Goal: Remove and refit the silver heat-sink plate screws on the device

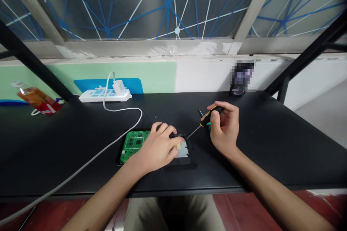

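A flat black device with a green circuit board (132,144) on its left part and a silver plate (183,149) on its right part lies on the black table. Across its middle rests my left hand (159,146), fingers curled and pressing on the device, hiding the part beneath. My right hand (226,128) is wrapped round the yellow and black handle of a screwdriver (194,131). The shaft slants down to the left, and its tip is at the upper right corner of the device, close to my left fingertips.
Behind the device, a white power strip (93,95) holds a charger (118,87) whose white cable (89,160) runs across the left side. A tilted bottle (40,100) lies back left. A phone (240,79) leans on the wall. Another thin tool (200,112) lies behind my right hand.
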### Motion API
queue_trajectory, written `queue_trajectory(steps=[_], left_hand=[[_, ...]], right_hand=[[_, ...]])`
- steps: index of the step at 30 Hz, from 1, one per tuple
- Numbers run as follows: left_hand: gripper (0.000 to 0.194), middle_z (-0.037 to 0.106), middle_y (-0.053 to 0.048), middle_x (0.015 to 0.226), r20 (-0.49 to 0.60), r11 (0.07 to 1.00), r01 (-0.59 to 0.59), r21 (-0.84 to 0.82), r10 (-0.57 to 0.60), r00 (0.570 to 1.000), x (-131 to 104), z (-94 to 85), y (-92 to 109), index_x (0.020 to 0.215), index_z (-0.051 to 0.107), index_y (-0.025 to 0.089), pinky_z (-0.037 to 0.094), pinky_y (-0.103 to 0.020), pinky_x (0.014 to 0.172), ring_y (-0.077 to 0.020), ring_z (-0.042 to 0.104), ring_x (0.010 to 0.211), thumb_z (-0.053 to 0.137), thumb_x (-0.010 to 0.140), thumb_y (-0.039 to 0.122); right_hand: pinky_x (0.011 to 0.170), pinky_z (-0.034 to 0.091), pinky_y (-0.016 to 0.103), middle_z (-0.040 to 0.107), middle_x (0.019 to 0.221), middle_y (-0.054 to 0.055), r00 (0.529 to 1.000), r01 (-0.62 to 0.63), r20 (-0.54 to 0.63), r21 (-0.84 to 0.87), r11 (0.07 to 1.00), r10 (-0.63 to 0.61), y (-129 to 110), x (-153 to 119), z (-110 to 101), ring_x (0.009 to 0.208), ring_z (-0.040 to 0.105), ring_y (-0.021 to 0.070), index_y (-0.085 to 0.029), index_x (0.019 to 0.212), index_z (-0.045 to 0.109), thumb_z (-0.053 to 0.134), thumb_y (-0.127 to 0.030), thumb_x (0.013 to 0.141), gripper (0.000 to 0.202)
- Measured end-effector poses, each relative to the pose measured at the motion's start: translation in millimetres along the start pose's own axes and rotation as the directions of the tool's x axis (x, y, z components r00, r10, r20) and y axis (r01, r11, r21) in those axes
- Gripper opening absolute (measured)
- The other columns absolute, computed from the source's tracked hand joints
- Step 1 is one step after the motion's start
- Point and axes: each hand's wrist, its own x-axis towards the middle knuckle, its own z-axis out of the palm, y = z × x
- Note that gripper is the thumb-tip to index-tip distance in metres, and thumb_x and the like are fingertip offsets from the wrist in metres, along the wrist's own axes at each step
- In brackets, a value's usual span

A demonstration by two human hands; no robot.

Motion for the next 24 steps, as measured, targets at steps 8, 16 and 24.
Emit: queue_trajectory(steps=[8, 16, 24], left_hand=[[0.029, 0.061, -0.006, 0.113, 0.000, 1.000, 0.004, 0.003, -0.004, 1.000, -0.7, 1.1, -1.0, 0.112, 0.071, 0.029, 0.030, -0.052, 0.106, -0.0258, 0.055, 0.107, 0.055, 0.092, 0.017], [0.029, 0.061, -0.006, 0.113, -0.001, 1.000, -0.001, 0.001, 0.001, 1.000, -0.7, 2.8, -2.1, 0.113, 0.071, 0.030, 0.030, -0.052, 0.107, -0.0255, 0.055, 0.108, 0.055, 0.093, 0.017], [0.027, 0.062, -0.006, 0.113, -0.011, 1.000, 0.001, -0.004, -0.001, 1.000, -0.4, 2.9, -1.4, 0.113, 0.071, 0.030, 0.030, -0.051, 0.106, -0.0250, 0.056, 0.108, 0.056, 0.093, 0.019]], right_hand=[[0.056, 0.058, 0.026, 0.061, 0.102, 0.002, 1.000, -0.021, -0.004, -0.025, 0.999, 0.021, 0.3, 0.5, -0.3, 0.063, 0.068, 0.0092, -0.028, 0.121, 0.052, 0.053, -0.023, 0.099, 0.023], [0.056, 0.058, 0.027, 0.061, 0.101, 0.001, 0.997, -0.071, 0.015, -0.007, 0.997, 0.071, 2.4, 1.0, -0.5, 0.063, 0.068, 0.0098, -0.028, 0.121, 0.053, 0.055, -0.024, 0.098, 0.024], [0.069, 0.062, 0.033, 0.067, 0.122, 0.007, 0.981, -0.052, 0.190, 0.009, 0.999, 0.049, -7.1, 6.6, -4.8, 0.076, 0.073, 0.0135, -0.029, 0.134, 0.049, 0.053, -0.023, 0.100, 0.036]])
